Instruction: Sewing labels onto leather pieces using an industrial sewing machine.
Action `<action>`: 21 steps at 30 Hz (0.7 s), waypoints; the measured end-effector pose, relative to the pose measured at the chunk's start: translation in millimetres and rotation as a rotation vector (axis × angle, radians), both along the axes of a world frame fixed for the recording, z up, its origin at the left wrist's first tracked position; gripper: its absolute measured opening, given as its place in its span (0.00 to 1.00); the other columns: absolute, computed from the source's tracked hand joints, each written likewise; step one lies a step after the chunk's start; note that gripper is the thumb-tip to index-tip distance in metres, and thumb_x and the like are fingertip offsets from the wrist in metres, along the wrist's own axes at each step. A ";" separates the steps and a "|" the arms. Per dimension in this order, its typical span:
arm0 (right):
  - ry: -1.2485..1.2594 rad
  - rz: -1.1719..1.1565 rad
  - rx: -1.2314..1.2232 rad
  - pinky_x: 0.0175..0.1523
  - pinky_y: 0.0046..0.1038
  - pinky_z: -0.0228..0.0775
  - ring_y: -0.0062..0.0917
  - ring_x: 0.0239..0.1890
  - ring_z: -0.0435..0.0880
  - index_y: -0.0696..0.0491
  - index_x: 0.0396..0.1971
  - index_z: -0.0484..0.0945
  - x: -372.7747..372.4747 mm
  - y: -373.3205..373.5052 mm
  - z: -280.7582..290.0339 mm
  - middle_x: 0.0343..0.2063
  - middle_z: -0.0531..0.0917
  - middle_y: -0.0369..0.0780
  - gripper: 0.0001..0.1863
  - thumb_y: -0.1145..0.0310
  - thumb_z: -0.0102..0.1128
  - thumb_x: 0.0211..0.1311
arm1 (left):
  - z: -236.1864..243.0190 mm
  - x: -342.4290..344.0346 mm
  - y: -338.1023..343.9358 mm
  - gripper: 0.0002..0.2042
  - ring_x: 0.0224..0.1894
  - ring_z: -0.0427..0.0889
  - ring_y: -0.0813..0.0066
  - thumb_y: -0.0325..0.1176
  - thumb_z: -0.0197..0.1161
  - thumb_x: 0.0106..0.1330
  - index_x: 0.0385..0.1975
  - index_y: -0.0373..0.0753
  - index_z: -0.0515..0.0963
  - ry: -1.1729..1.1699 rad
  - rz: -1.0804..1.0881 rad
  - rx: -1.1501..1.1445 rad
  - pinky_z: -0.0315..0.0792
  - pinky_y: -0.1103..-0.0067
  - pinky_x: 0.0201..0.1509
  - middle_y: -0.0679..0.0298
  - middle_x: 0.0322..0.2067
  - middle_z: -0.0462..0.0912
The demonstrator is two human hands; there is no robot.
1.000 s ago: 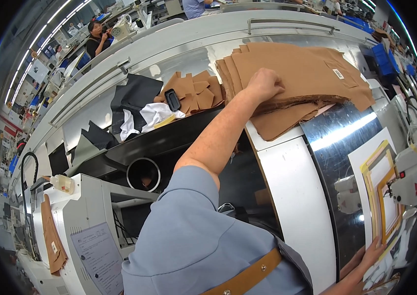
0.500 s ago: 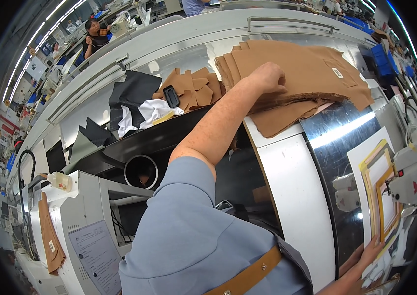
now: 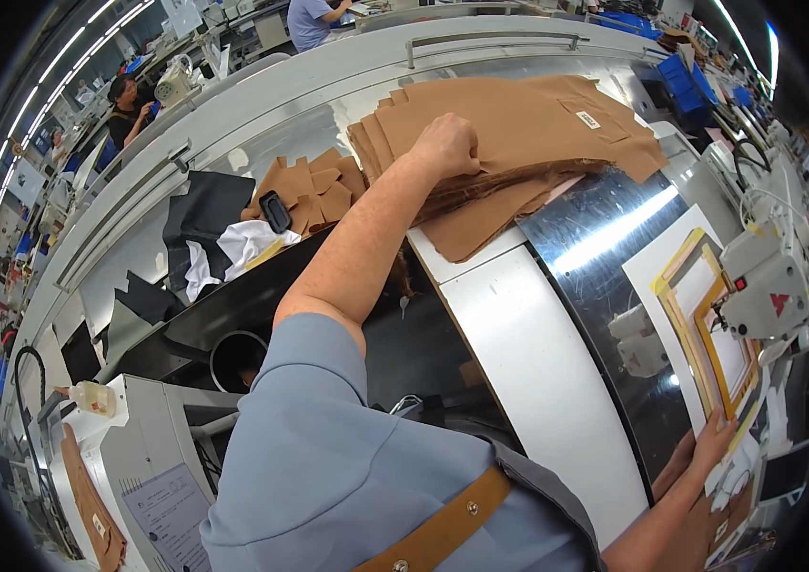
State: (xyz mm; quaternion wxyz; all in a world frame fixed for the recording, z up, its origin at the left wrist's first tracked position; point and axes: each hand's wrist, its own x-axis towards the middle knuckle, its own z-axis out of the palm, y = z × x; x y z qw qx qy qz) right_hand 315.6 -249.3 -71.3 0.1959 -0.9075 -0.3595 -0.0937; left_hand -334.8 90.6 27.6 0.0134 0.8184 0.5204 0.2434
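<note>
My left hand [image 3: 447,146] is at the near edge of a thick stack of brown fabric panels [image 3: 528,114], its fingers curled closed. What lies between the fingertips, if anything, is hidden. A small white label [image 3: 586,120] lies on the top panel. My right hand [image 3: 712,440] grips the near end of a flat, yellow-edged sewing template [image 3: 676,286] that has a framed opening. The template lies partly under the head of a white sewing machine [image 3: 757,300], over a shiny metal bed [image 3: 571,257].
Brown fabric scraps [image 3: 304,191], black fabric pieces [image 3: 204,214], white cloth [image 3: 250,246] and a small black tray [image 3: 275,212] lie left of the stack. A metal rail [image 3: 490,40] runs along the far side. A clear bottle [image 3: 93,398] stands on a machine at left. Other people sit beyond.
The view has swung right, so the bench and stack appear further left. My left hand stays at the stack's edge and my right hand stays on the template.
</note>
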 end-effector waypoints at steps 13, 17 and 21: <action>-0.035 0.011 -0.005 0.75 0.47 0.50 0.55 0.73 0.57 0.60 0.69 0.62 6.2 0.4 -6.6 0.71 0.60 0.59 0.42 0.39 0.48 0.71 | -0.9 7.2 10.1 0.10 0.37 0.87 0.61 0.36 0.73 0.47 0.27 0.39 0.87 -0.126 0.231 -0.148 0.80 0.69 0.46 0.56 0.30 0.88; -0.027 0.025 0.018 0.75 0.47 0.50 0.55 0.73 0.57 0.60 0.69 0.62 6.3 0.1 -6.6 0.71 0.60 0.59 0.41 0.40 0.49 0.72 | -19.6 9.7 27.6 0.12 0.45 0.85 0.55 0.38 0.65 0.60 0.37 0.37 0.84 -0.189 0.374 0.067 0.77 0.64 0.52 0.51 0.36 0.87; -0.025 0.009 0.019 0.76 0.47 0.49 0.54 0.74 0.57 0.60 0.69 0.62 6.1 0.4 -6.4 0.71 0.61 0.58 0.40 0.41 0.49 0.72 | -32.8 9.8 42.2 0.13 0.49 0.83 0.51 0.39 0.62 0.67 0.43 0.37 0.81 -0.180 0.486 0.051 0.75 0.61 0.55 0.50 0.41 0.86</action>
